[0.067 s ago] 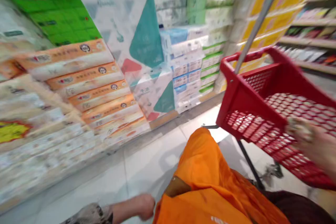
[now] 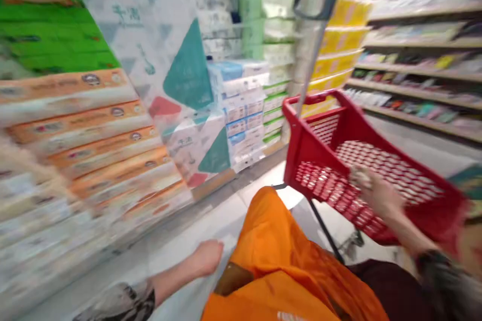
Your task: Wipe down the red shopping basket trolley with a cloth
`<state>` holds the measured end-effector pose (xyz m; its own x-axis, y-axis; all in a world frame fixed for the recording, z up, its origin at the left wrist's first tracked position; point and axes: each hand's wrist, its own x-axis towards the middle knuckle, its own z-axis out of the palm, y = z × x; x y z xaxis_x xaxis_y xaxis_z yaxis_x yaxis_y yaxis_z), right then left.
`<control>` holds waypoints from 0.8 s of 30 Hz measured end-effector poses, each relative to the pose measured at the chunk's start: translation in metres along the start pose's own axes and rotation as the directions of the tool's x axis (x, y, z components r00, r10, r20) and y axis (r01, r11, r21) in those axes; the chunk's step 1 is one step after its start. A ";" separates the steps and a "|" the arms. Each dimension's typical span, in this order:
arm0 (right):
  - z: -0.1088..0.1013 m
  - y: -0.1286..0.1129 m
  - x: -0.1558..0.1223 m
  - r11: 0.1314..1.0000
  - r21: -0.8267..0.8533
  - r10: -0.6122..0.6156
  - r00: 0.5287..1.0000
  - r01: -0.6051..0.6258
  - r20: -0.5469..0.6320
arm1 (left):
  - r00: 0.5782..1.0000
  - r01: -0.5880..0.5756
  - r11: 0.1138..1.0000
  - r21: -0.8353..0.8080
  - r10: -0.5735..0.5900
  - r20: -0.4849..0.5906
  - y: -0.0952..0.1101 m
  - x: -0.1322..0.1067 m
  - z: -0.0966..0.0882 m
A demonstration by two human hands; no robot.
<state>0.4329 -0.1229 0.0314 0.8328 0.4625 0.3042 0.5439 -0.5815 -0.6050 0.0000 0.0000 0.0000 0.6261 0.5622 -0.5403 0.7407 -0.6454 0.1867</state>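
My right hand is over the red mesh shopping basket, which rides on a cart. Its fingers curl near the basket's mesh floor, around a small pale spot that blur leaves unclear. My left hand hangs low at the left of an orange apron worn on my front, loosely curled and holding nothing. It is nearest the apron's edge. A grey patterned sleeve covers that forearm.
Stacked tissue packs in orange-banded wrap and teal-triangle wrap line the left, beside a blue-and-white stack. Store shelves run along the right. A metal cart pole rises from the basket over a tiled floor.
The view has swung right, so the basket and stacks sit further left. My right hand has moved further over the basket, and my left hand has risen.
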 end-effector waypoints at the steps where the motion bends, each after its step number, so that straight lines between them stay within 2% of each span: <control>1: -0.009 -0.008 -0.003 0.995 -0.093 -0.021 0.997 0.027 0.069 | 0.994 -0.086 0.996 0.028 0.087 -0.059 0.024 0.027 -0.024; 2: -0.015 -0.013 -0.005 0.989 -0.122 -0.072 0.990 0.087 0.121 | 0.962 -0.193 0.980 0.045 0.198 -0.186 0.052 0.052 -0.049; 3: -0.017 -0.015 -0.009 0.981 -0.135 -0.124 0.986 0.138 0.109 | 0.893 -0.295 0.952 0.080 0.304 -0.331 0.083 0.075 -0.076; 4: -0.016 -0.014 -0.012 0.965 -0.155 -0.200 0.976 0.211 0.083 | 0.799 -0.382 0.912 0.149 0.407 -0.442 0.114 0.097 -0.101; 6: -0.011 -0.005 -0.016 0.897 -0.207 -0.385 0.920 0.391 0.067 | 0.629 -0.410 0.852 0.326 0.523 -0.576 0.169 0.137 -0.148; 7: -0.009 0.003 -0.017 0.867 -0.213 -0.450 0.891 0.450 0.052 | 0.560 -0.387 0.828 0.406 0.561 -0.610 0.189 0.155 -0.168; 8: -0.008 0.012 -0.016 0.843 -0.215 -0.499 0.866 0.494 0.032 | 0.512 -0.369 0.797 0.479 0.604 -0.610 0.204 0.171 -0.185; 9: -0.010 0.021 -0.013 0.832 -0.209 -0.524 0.852 0.514 0.006 | 0.495 -0.353 0.770 0.532 0.636 -0.592 0.214 0.186 -0.200; 11: -0.017 0.040 -0.008 0.846 -0.196 -0.514 0.856 0.496 -0.053 | 0.519 -0.337 0.717 0.611 0.682 -0.515 0.223 0.211 -0.221; 14: -0.028 0.050 -0.005 0.923 -0.224 -0.348 0.928 0.313 -0.134 | 0.530 -0.361 0.593 0.720 0.766 -0.365 0.231 0.234 -0.234; 16: -0.024 0.041 -0.002 0.969 -0.244 -0.110 0.962 0.047 -0.249 | 0.515 -0.314 0.579 0.753 0.770 -0.377 0.242 0.240 -0.233; 18: -0.008 0.023 0.007 0.960 -0.275 -0.017 0.962 -0.061 -0.272 | 0.476 -0.281 0.562 0.778 0.786 -0.396 0.257 0.239 -0.226; 21: 0.014 -0.007 0.022 0.951 -0.308 -0.089 0.959 0.002 -0.269 | 0.461 -0.286 0.554 0.782 0.795 -0.395 0.270 0.231 -0.214; 22: 0.016 -0.015 0.024 0.953 -0.302 -0.089 0.962 0.006 -0.259 | 0.451 -0.288 0.553 0.782 0.799 -0.398 0.268 0.227 -0.210; 24: 0.010 -0.022 0.023 0.956 -0.291 -0.090 0.974 0.026 -0.210 | 0.403 -0.277 0.568 0.775 0.801 -0.443 0.254 0.219 -0.205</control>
<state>0.4389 -0.0929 0.0443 0.7833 0.3623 0.5052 0.5718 -0.7388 -0.3566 0.3751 0.0655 0.0977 0.9535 -0.0614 0.2952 0.0584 -0.9229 -0.3806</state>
